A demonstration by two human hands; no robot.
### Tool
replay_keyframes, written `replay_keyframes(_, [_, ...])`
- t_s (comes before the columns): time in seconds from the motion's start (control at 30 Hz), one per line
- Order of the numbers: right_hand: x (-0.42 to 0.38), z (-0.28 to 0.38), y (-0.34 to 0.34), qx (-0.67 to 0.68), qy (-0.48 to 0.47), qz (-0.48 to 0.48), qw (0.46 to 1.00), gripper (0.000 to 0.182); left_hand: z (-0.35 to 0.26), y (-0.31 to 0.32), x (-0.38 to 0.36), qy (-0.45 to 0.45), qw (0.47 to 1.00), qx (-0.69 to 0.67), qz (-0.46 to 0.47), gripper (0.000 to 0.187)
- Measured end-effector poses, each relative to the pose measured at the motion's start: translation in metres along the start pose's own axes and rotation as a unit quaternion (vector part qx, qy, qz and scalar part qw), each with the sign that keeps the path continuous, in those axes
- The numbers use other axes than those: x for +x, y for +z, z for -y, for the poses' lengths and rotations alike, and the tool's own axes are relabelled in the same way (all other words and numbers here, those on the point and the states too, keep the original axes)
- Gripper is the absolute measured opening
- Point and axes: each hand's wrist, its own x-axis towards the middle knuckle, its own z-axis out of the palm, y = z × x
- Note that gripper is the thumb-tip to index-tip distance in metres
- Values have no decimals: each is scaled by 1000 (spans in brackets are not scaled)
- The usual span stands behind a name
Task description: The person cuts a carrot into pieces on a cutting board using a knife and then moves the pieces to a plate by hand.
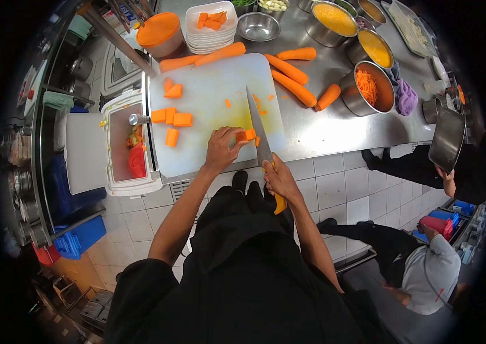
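Observation:
My left hand [223, 150] pinches a squared carrot piece [247, 135] on the white cutting board [203, 114], near its front edge. In my right hand [282, 180] is the yellow handle of a long kitchen knife [258, 123]. Its blade points away from me and lies just right of the carrot piece, with a thin orange sliver beside it. Several trimmed carrot blocks [183, 119] rest on the board's left side. Small orange scraps [228, 104] are scattered near the blade tip. Whole peeled carrots [291, 88] lie behind and right of the board.
A stack of white trays [211, 40] and an orange-lidded tub [158, 34] stand behind the board. At right is a metal pot of shredded carrot [367, 89], near a purple cloth [406, 97]. An open waste bin [118, 143] is at left. Two people are at right, one holding a pan [448, 137].

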Motion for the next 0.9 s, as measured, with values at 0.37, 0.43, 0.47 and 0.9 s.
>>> replay_keyframes(0.37, [12,6,0,36,-16,26,999,22,-1,-1,1,4,1000,1,0,33])
replay_keyframes(0.43, [13,4,0,44,-13,32,998,21,-2,-1,1,3,1000,3,0,33])
replay_keyframes(0.47, [14,3,0,52,-10,40,998,20,-2,-1,1,0,1000,5,1,33])
replay_keyframes(0.9, [17,11,-6,91,-6,52,994,17,-2,1,-1,-16,1000,12,-9,33])
